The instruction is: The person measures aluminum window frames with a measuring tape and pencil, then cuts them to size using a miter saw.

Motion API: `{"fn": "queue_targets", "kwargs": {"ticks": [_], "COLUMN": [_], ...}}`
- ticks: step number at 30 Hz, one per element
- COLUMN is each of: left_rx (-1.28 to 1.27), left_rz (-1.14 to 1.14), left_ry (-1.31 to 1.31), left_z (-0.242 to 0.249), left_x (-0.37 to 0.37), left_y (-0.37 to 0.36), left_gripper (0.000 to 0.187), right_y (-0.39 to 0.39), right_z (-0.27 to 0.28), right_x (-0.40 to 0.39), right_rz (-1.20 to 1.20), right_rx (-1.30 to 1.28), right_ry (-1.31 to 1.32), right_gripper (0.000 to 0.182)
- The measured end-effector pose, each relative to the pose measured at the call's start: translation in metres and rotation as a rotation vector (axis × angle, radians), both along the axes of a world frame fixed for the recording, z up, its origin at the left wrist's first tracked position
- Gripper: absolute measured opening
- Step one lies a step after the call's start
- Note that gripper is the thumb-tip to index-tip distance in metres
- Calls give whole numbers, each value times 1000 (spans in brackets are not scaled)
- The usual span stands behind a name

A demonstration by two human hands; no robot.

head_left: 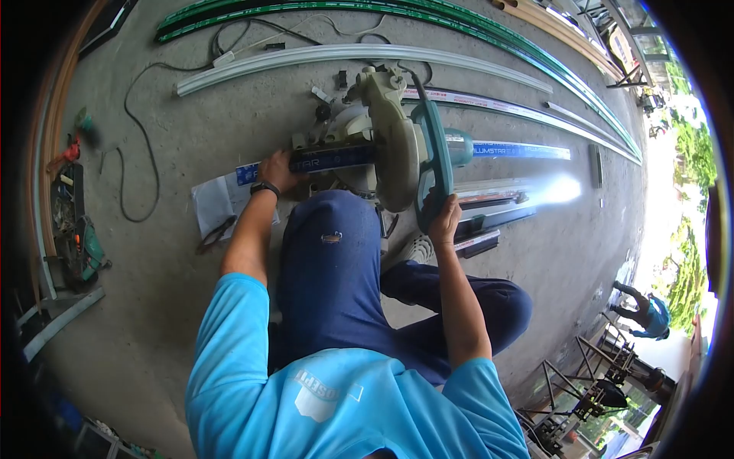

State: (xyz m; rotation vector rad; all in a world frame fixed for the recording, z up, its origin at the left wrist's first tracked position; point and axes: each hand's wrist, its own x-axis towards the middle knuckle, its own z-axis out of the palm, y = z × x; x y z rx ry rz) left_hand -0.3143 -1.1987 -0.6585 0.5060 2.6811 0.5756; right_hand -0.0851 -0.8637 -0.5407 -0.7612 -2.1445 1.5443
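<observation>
saw (pixel 397 164) stood on the grey floor (pixel 157 268), just in front of the person's knees, its round guard over a blue bar (pixel 332 159) that lay crosswise at its base. the left hand (pixel 280 171) grasped the blue bar on the left side of the saw, its fingertips partly hidden, with a dark band (pixel 265 187) round the wrist. the right hand (pixel 444 220) was closed round the near end of the saw's green handle (pixel 434 157). white paper (pixel 212 200) lay on the floor just beside the left forearm. to the right of the saw, a blue strip (pixel 520 150) with white letters stuck out past the motor, and several short bars (pixel 480 243) lay near the right hand. beyond the saw, a long pale bar (pixel 367 53) and green-wrapped bars (pixel 489 32) stretched across the floor, with a dark cord (pixel 136 115) looping to the left. well apart on the far right, another person (pixel 654 317) in a blue top was bent forward
</observation>
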Motion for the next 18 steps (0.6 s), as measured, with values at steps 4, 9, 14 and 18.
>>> {"fn": "queue_targets", "kwargs": {"ticks": [4, 9, 14, 18], "left_rx": [-4, -20, -40, 0], "left_rz": [-5, -9, -2, -2], "left_ry": [8, 22, 1, 34], "left_z": [7, 8, 6, 12], "left_x": [2, 1, -1, 2], "left_y": [1, 3, 4, 4], "left_gripper": [72, 72, 71, 67], "right_y": [2, 0, 1, 9], "right_z": [-7, -5, -9, -40], "right_x": [2, 0, 2, 9], "right_rz": [-2, 1, 15, 16], "right_rx": [83, 67, 100, 74], "right_ry": [-4, -9, -4, 15], "right_gripper": [82, 83, 82, 81]}}
